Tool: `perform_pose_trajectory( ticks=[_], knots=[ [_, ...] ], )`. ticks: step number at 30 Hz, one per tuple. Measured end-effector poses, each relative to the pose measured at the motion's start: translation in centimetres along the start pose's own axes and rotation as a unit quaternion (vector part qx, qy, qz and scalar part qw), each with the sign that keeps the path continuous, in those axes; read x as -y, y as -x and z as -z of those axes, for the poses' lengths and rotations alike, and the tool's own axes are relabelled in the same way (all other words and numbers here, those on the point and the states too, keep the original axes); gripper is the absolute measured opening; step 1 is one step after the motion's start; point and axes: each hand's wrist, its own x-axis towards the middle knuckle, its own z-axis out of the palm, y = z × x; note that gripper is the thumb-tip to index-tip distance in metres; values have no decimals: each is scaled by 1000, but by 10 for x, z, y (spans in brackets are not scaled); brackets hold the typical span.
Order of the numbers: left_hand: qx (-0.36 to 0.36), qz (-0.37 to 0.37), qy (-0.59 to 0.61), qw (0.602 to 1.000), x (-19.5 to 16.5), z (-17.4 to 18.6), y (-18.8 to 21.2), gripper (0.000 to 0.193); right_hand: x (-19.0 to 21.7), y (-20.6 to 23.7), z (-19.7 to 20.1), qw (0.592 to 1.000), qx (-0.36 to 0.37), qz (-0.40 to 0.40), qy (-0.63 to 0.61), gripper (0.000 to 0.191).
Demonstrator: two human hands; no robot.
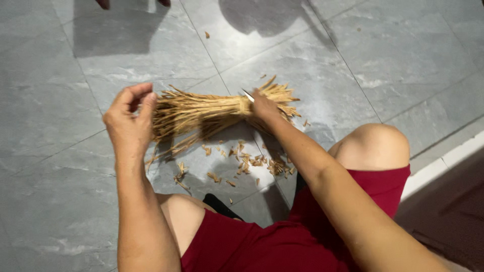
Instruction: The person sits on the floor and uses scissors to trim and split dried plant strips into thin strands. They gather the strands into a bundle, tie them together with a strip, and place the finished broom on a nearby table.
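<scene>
Grey stone floor tiles (55, 211) fill the view beneath a seated person in dark red shorts (282, 242), knees bent outward. Nearest the camera, pale trimmed scraps (252, 163) lie scattered on the floor between the knees. Just above them, the bundle of dry straw-coloured stalks (201, 113) is held roughly level over the tiles, between the two hands. The left hand (128, 123) is at the loose, splayed end, its fingers (136, 95) curled narrowly together with thumb and forefinger pinching at the stalk tips; whether any stalk is actually caught between them cannot be told. The right hand (263, 107) wraps the bound waist of the bundle, and a small light blade or tool (247, 95) juts up just beside it; the grip on that tool is hidden, so how it is held cannot be told. Judged from this, good work calls for a firm hold at the waist so the stalks do not slip, an edge kept turned away from the left fingers, and short, even cuts. Farther off, two shadows (262, 17) fall across the tiles, and another person's fingertips (103, 4) show at the top edge.
</scene>
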Motion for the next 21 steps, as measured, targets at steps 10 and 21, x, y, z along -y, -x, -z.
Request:
perform_pose_trajectory(
  ticks=[10,21],
  knots=[
    [29,26,-9,999,-3,-14,-8,18,-11,19,-19,992,-72,8,106,67],
    [298,105,-183,931,38,-78,1,45,30,19,66,992,94,-61,-63,52]
  ],
)
